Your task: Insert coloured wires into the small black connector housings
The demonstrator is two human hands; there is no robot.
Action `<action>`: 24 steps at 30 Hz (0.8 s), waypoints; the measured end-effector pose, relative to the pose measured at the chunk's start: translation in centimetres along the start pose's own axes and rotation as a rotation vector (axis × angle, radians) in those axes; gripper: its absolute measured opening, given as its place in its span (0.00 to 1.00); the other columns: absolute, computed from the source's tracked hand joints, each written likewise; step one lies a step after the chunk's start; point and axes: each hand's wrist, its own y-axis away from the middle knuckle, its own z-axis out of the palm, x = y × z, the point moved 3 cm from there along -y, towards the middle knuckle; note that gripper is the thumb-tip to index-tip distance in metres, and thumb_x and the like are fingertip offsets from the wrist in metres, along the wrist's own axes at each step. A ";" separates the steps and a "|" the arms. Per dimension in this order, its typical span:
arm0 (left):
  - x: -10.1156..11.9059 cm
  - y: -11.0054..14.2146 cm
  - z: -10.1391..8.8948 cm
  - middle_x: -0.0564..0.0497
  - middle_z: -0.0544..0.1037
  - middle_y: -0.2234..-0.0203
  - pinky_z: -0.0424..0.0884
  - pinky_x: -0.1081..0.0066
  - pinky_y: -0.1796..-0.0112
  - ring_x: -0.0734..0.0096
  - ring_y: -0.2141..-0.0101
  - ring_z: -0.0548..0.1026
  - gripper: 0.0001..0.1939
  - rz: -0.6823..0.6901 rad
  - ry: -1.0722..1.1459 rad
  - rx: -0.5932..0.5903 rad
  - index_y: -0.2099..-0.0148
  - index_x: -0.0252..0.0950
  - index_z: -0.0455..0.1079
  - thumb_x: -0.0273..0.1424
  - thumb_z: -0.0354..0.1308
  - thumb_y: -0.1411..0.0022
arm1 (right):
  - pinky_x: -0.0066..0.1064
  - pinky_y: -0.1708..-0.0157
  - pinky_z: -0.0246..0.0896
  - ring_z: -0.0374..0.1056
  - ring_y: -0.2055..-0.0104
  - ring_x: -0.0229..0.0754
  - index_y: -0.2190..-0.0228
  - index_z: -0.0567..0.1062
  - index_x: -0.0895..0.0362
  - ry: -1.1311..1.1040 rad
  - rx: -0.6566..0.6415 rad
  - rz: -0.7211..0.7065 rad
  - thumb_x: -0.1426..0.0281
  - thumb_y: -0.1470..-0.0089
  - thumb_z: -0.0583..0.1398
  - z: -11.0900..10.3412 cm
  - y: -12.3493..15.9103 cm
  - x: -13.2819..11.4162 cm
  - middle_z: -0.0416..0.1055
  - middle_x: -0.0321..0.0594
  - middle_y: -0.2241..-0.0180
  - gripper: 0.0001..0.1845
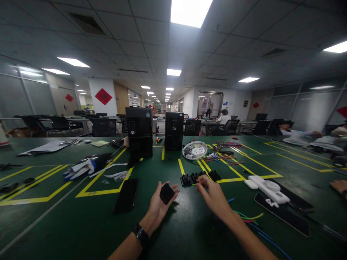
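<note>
My left hand (158,206) is turned palm up, with a watch on its wrist. A small black block (166,193) rests in that palm, held by the thumb and fingers. To its right, my right hand (213,193) has its fingers curled together at the near edge of a row of small black parts (187,180). Anything between those fingertips is too small or hidden to make out. A black phone (126,195) lies flat on the green table left of my left hand. Loose coloured wires (251,219) lie beside my right forearm.
Two black computer cases (139,131) stand at the table's far side. Near them are a white basket (194,150) and scattered wires (225,159). White devices (268,187) and a dark phone (282,213) lie right. A glove (81,169) lies left. Another person's hand (340,186) shows far right.
</note>
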 end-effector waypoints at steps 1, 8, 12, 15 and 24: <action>0.0 0.1 0.2 0.33 0.76 0.56 0.70 0.58 0.53 0.55 0.58 0.77 0.23 -0.003 0.025 -0.010 0.50 0.31 0.63 0.44 0.54 0.40 | 0.30 0.66 0.58 0.67 0.69 0.39 0.64 0.67 0.57 -0.135 -0.018 -0.012 0.67 0.42 0.52 0.5 0.2 -0.6 0.70 0.37 0.73 0.08; -0.5 1.3 2.0 0.38 0.77 0.58 0.68 0.58 0.51 0.55 0.55 0.75 0.19 -0.006 0.093 -0.123 0.51 0.32 0.65 0.41 0.51 0.37 | 0.21 0.86 0.47 0.55 0.84 0.29 0.68 0.63 0.56 -0.778 -0.425 0.240 0.57 0.47 0.57 6.9 2.5 -1.8 0.65 0.29 0.79 0.15; -0.9 2.0 2.7 0.40 0.78 0.60 0.67 0.56 0.52 0.55 0.56 0.76 0.18 0.007 0.071 -0.136 0.52 0.32 0.66 0.40 0.50 0.37 | 0.20 0.88 0.44 0.52 0.86 0.28 0.71 0.63 0.57 -0.865 -0.422 0.308 0.56 0.50 0.60 8.0 2.6 -1.3 0.66 0.31 0.79 0.18; -1.0 2.2 3.0 0.40 0.78 0.60 0.67 0.56 0.52 0.55 0.56 0.76 0.17 0.024 0.061 -0.142 0.52 0.32 0.67 0.39 0.50 0.37 | 0.19 0.88 0.45 0.52 0.86 0.27 0.71 0.64 0.57 -0.837 -0.404 0.349 0.55 0.52 0.60 7.9 2.5 -1.1 0.67 0.31 0.79 0.19; -0.9 2.1 2.8 0.39 0.77 0.59 0.66 0.57 0.53 0.54 0.55 0.74 0.18 0.057 0.039 -0.159 0.52 0.32 0.67 0.40 0.53 0.39 | 0.19 0.89 0.43 0.52 0.86 0.27 0.75 0.65 0.57 -0.694 -0.436 0.389 0.50 0.51 0.57 7.1 2.8 -2.1 0.62 0.29 0.83 0.22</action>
